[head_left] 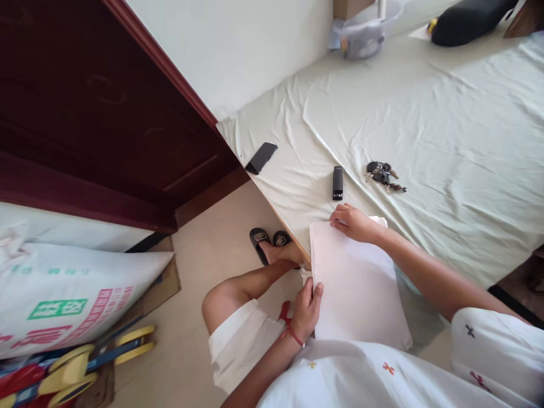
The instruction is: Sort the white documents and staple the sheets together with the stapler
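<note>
A bed [425, 113] spread with a pale green sheet filled the right of the room, its near-left corner meeting a dark red door [85, 113] and a beige floor. At the bed's near edge lay a white folded cloth [357, 283], partly overhanging toward the person's lap. The right hand [353, 222] pressed flat on the cloth's far corner, fingers curled lightly over it, while the left hand [306, 309] pinched the near-left edge between thumb and fingers. The cloth looked already folded into a neat rectangle with flat faces, so the folding seemed well along; perhaps only a last fold or smoothing remained. Farther in on the sheet rested a small black device [337, 182], a bunch of keys [383, 175], and a black phone [261, 157] by the left edge.
</note>
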Demonstrator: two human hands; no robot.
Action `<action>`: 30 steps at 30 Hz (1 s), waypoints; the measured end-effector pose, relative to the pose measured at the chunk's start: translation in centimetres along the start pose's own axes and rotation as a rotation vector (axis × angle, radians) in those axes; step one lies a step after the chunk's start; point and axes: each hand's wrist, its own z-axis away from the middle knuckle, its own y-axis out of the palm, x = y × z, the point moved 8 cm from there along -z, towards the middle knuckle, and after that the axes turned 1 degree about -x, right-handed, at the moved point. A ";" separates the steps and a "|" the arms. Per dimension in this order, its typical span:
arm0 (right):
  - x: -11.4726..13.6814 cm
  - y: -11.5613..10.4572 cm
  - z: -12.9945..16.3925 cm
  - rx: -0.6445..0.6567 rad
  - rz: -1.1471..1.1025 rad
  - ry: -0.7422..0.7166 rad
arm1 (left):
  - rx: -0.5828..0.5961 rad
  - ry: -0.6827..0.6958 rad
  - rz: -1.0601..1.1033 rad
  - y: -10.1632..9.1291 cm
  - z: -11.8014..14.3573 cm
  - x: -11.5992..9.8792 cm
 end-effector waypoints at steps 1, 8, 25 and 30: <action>0.1 -0.5 0.2 -0.019 -0.047 -0.037 | -0.031 0.028 -0.046 -0.3 0.0 -0.3; 0.9 -3.5 1.7 -0.107 -0.175 -0.114 | -0.357 0.385 -0.163 -3.6 -3.3 -6.4; 3.2 -1.1 -0.1 -0.131 -0.040 -0.059 | 0.064 0.081 0.373 1.7 -12.5 -6.6; 3.7 0.0 -0.9 -0.071 -0.013 -0.093 | 0.087 0.087 0.426 1.6 -12.3 -6.7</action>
